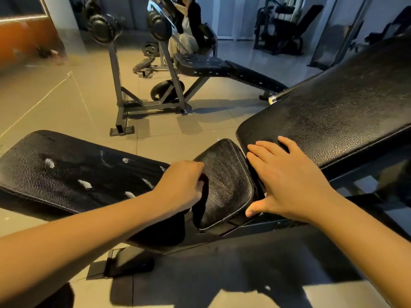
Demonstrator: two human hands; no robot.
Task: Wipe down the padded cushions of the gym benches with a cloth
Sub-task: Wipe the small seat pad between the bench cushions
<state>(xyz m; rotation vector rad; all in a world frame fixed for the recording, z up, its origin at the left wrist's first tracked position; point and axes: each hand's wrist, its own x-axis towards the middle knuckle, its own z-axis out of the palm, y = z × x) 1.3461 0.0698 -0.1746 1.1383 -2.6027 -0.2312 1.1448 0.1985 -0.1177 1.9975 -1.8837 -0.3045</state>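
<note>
My left hand (182,185) is curled on what looks like a dark cloth (203,182) at the left edge of the small middle cushion (226,181). My right hand (287,181) lies flat and spread, apart from it, with its fingers on the inclined back pad (333,112). I'd brace there and wipe in overlapping strokes, working into the seams. The cloth barely shows against the black vinyl, and most of it is hidden.

This is a gym: a black padded bench (333,103) fills the foreground, a second bench (206,65) with steel uprights (115,70) carrying weight plates (102,28) stands on the tiled floor (66,103), and an exercise machine (278,30) stands near the back wall.
</note>
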